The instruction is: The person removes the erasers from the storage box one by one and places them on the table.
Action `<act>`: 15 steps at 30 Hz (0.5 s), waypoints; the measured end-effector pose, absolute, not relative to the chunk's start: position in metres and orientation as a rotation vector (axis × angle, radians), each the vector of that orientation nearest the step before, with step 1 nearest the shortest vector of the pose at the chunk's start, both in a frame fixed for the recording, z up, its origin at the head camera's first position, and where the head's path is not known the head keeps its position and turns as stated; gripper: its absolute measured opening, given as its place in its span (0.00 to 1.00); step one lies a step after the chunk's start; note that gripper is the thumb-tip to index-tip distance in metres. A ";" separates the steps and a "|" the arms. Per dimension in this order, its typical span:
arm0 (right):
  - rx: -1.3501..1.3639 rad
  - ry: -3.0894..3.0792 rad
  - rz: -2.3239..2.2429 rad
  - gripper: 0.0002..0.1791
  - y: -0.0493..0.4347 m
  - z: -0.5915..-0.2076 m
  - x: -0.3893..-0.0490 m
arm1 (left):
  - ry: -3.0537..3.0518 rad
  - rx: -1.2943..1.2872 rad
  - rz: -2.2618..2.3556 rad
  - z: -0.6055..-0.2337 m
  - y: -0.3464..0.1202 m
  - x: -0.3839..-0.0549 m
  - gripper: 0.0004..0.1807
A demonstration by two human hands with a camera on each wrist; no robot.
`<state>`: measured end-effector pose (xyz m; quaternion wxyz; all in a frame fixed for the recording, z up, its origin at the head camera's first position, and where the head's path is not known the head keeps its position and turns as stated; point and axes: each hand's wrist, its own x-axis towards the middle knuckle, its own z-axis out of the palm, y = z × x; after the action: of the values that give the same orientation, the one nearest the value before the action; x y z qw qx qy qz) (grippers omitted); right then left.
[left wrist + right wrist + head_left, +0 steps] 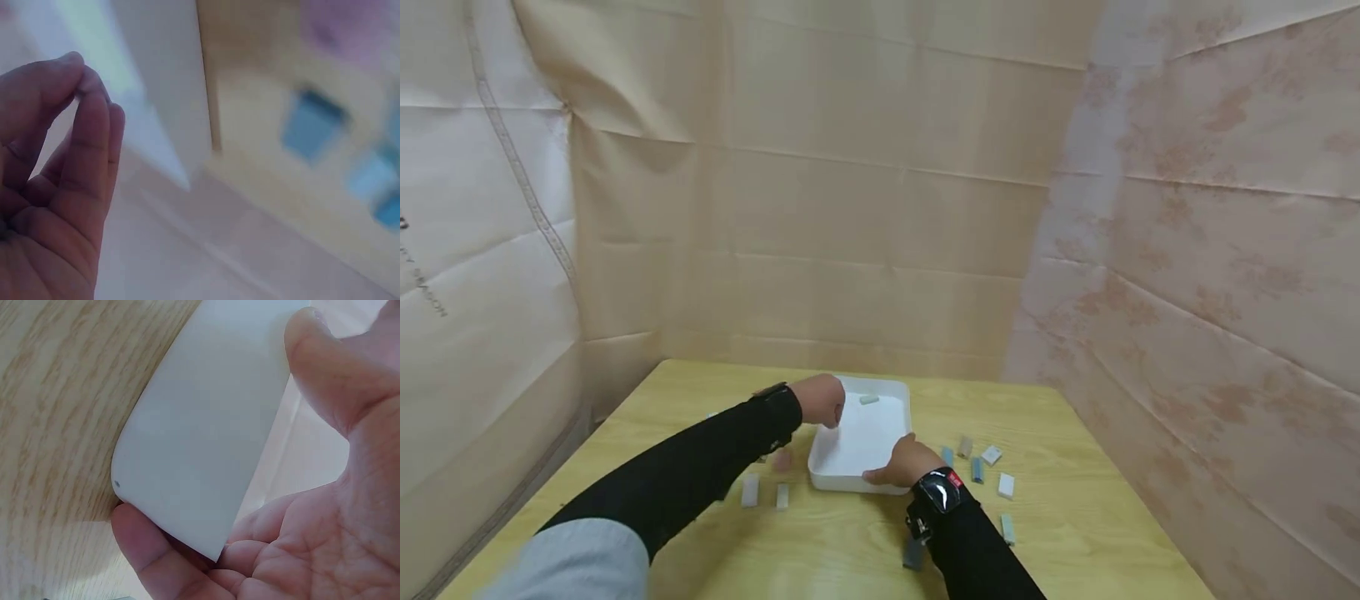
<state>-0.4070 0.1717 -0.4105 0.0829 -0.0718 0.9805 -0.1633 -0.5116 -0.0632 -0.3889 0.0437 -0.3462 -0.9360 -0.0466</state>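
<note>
A white rectangular tray (859, 446) sits on the table, with one pale green block (868, 399) inside near its far end. My left hand (822, 400) is over the tray's left rim. In the left wrist view, the thumb and fingers of this left hand (69, 150) are curled with their tips together, and no object shows between them. At the tray's near right corner my right hand (907, 462) grips the wall. The right wrist view shows the right hand (312, 506) with its thumb at one wall (194, 419) and a finger around the corner.
Right of the tray lie several small blocks, among them a blue block (977, 470) and a white block (1006, 486). A dark block (913, 554) is beside the right forearm. On the left are whitish blocks (750, 490) and a pink one (782, 460). Cloth walls surround the table (820, 558).
</note>
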 end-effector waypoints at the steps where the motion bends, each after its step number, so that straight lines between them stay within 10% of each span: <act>1: -0.215 2.929 -0.489 0.65 0.173 -0.409 -0.407 | -2.853 -1.042 -0.181 -0.382 -0.076 -0.510 0.08; 15: -0.132 2.954 -0.472 0.64 0.215 -0.410 -0.416 | -3.016 -0.841 -0.267 -0.407 -0.198 -0.488 0.14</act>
<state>-0.4160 0.2147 -0.4104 0.0734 -0.0439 0.9838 -0.1573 -0.4876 -0.1979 -0.4075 -0.0006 -0.2675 -0.9598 -0.0851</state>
